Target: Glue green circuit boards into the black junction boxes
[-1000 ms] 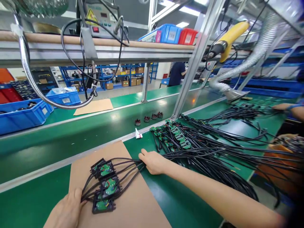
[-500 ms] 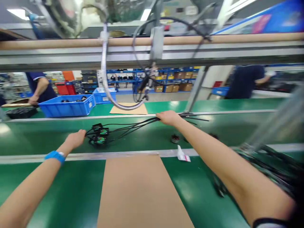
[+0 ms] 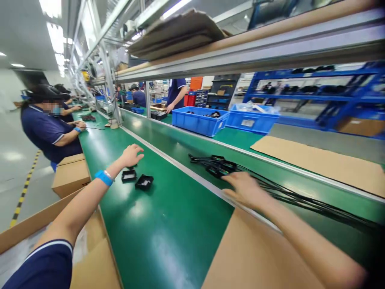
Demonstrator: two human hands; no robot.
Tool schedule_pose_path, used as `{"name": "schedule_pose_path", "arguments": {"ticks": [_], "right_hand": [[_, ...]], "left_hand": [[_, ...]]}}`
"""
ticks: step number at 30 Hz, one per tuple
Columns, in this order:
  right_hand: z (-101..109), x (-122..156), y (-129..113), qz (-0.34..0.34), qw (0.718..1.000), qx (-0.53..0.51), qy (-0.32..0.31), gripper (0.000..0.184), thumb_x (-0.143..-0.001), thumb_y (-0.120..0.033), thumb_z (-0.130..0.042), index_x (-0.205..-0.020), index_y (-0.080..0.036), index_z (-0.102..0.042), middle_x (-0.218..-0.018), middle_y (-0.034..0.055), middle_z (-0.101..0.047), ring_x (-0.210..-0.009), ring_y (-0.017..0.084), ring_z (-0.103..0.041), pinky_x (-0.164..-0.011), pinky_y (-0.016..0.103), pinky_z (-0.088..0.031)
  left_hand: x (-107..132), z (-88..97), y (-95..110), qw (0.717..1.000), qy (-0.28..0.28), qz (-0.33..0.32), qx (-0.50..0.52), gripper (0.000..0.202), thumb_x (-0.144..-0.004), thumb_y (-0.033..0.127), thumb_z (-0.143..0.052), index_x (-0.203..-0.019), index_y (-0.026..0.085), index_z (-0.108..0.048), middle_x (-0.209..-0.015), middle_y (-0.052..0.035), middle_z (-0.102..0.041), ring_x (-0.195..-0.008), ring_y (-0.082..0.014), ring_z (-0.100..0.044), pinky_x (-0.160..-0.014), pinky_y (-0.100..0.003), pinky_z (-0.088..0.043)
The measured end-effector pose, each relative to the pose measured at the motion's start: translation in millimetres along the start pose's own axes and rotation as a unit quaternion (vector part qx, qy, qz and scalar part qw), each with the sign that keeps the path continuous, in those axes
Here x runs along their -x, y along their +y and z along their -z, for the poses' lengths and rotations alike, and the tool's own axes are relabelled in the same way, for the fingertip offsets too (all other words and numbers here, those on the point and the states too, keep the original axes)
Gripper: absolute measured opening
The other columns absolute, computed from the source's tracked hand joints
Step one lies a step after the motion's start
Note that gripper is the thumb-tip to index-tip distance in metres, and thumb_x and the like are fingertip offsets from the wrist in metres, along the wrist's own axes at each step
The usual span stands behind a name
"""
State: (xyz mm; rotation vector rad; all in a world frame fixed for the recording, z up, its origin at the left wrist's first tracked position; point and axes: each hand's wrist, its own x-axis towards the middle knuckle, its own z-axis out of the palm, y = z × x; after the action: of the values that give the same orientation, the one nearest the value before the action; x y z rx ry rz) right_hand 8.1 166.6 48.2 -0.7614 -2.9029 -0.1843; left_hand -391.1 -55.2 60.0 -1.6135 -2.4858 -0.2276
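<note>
My left hand (image 3: 132, 155) is over the green bench at the left, its fingers apart and nothing in them. Just below it lie two small black open-topped plastic housings (image 3: 144, 182), with part of another dark piece half hidden under the hand. My right hand (image 3: 245, 188) is slightly blurred, with fingers spread, beside a bundle of black cables (image 3: 288, 192). Black housings with green circuit boards (image 3: 221, 165) sit at the cables' near end, by my right fingertips; whether the fingers touch them I cannot tell.
A cardboard sheet (image 3: 255, 253) lies on the bench before me. Blue bins (image 3: 195, 122) stand beyond the metal rail. An open carton (image 3: 90, 257) is at the lower left. A co-worker (image 3: 51, 124) sits farther along the bench; an overhead shelf beam (image 3: 270, 48) crosses above.
The view has swung left. My left hand has left the cable bundle's housings and moved over the black housings. My right hand has let go of the cables and moved to the circuit-board end.
</note>
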Motion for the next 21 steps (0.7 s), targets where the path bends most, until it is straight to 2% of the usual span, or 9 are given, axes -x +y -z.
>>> {"name": "schedule_pose_path", "arguments": {"ticks": [2, 4, 6, 8, 10, 12, 17, 19, 21], "right_hand": [[-7.0, -34.3, -87.6, 0.101, 0.993, -0.058, 0.008, 0.034, -0.085, -0.033, -0.062, -0.116, -0.017, -0.065, -0.114, 0.0161, -0.063, -0.108, 0.027, -0.053, -0.091, 0.04, -0.042], [-10.9, -59.8, -164.6, 0.168, 0.98, -0.105, 0.028, 0.035, -0.09, -0.037, -0.055, -0.122, -0.023, -0.06, -0.12, 0.0098, -0.061, -0.115, 0.023, -0.05, -0.095, 0.037, -0.041], [-14.3, -77.1, -219.2, 0.194, 0.97, -0.139, 0.047, 0.035, -0.092, -0.034, -0.053, -0.124, -0.023, -0.056, -0.126, 0.0084, -0.056, -0.119, 0.023, -0.046, -0.095, 0.04, -0.041], [-18.9, -87.2, -245.9, 0.201, 0.964, -0.164, 0.053, 0.026, -0.091, -0.027, -0.053, -0.115, -0.019, -0.059, -0.126, 0.009, -0.055, -0.119, 0.024, -0.047, -0.095, 0.044, -0.042], [-23.8, -91.0, -247.4, 0.206, 0.96, -0.187, 0.041, 0.015, -0.089, -0.018, -0.055, -0.102, -0.015, -0.062, -0.127, 0.0104, -0.054, -0.119, 0.024, -0.048, -0.096, 0.045, -0.042], [-27.0, -88.1, -232.5, 0.219, 0.952, -0.213, 0.017, 0.013, -0.086, -0.011, -0.054, -0.095, -0.015, -0.062, -0.132, 0.0115, -0.052, -0.121, 0.023, -0.047, -0.099, 0.043, -0.041], [-25.0, -65.0, -195.0, 0.258, 0.929, -0.256, -0.065, 0.015, -0.079, -0.011, -0.057, -0.086, -0.021, -0.066, -0.131, 0.0063, -0.055, -0.123, 0.022, -0.047, -0.099, 0.044, -0.041], [-25.3, -62.8, -194.6, 0.257, 0.927, -0.261, -0.079, 0.018, -0.071, -0.01, -0.06, -0.083, -0.022, -0.066, -0.135, 0.0064, -0.052, -0.127, 0.027, -0.043, -0.1, 0.05, -0.039], [-28.9, -68.9, -200.5, 0.252, 0.927, -0.266, -0.077, 0.031, -0.065, -0.008, -0.057, -0.091, -0.022, -0.065, -0.139, 0.0073, -0.047, -0.129, 0.028, -0.04, -0.102, 0.052, -0.036]], "left_hand": [[43.6, -5.0, -37.2, 0.999, -0.007, 0.034, 0.012, 0.036, -0.093, 0.035, -0.053, -0.124, 0.017, -0.053, -0.132, -0.0111, -0.05, -0.12, -0.0278, -0.048, -0.101, -0.052, -0.038], [74.1, -18.7, -58.5, 0.999, -0.02, 0.036, 0.03, 0.042, -0.093, 0.038, -0.053, -0.13, 0.019, -0.049, -0.138, -0.0112, -0.046, -0.125, -0.0287, -0.044, -0.103, -0.053, -0.035], [89.9, -35.0, -67.8, 0.998, -0.028, 0.027, 0.049, 0.052, -0.091, 0.043, -0.054, -0.137, 0.022, -0.043, -0.145, -0.0114, -0.037, -0.13, -0.0305, -0.038, -0.106, -0.054, -0.032], [94.2, -49.4, -70.4, 0.997, -0.034, 0.016, 0.067, 0.061, -0.087, 0.048, -0.057, -0.14, 0.024, -0.04, -0.149, -0.0112, -0.032, -0.133, -0.0325, -0.033, -0.107, -0.055, -0.029], [92.4, -59.8, -71.0, 0.996, -0.037, 0.009, 0.085, 0.063, -0.082, 0.052, -0.061, -0.137, 0.024, -0.044, -0.149, -0.0109, -0.032, -0.133, -0.034, -0.032, -0.105, -0.056, -0.029], [89.6, -66.5, -72.3, 0.994, -0.032, 0.005, 0.101, 0.061, -0.08, 0.053, -0.063, -0.132, 0.024, -0.05, -0.147, -0.0105, -0.034, -0.131, -0.0351, -0.033, -0.103, -0.057, -0.03], [88.5, -75.4, -75.1, 0.991, -0.007, -0.015, 0.134, 0.058, -0.076, 0.061, -0.062, -0.124, 0.029, -0.057, -0.142, -0.0094, -0.037, -0.127, -0.0363, -0.034, -0.102, -0.055, -0.03], [87.5, -78.3, -72.1, 0.99, 0.001, -0.026, 0.139, 0.06, -0.075, 0.065, -0.062, -0.125, 0.032, -0.057, -0.141, -0.009, -0.037, -0.128, -0.0361, -0.033, -0.102, -0.054, -0.029], [84.6, -81.4, -66.9, 0.99, 0.01, -0.028, 0.138, 0.061, -0.077, 0.067, -0.058, -0.126, 0.031, -0.057, -0.136, -0.0105, -0.041, -0.125, -0.0356, -0.035, -0.1, -0.053, -0.031]]}}
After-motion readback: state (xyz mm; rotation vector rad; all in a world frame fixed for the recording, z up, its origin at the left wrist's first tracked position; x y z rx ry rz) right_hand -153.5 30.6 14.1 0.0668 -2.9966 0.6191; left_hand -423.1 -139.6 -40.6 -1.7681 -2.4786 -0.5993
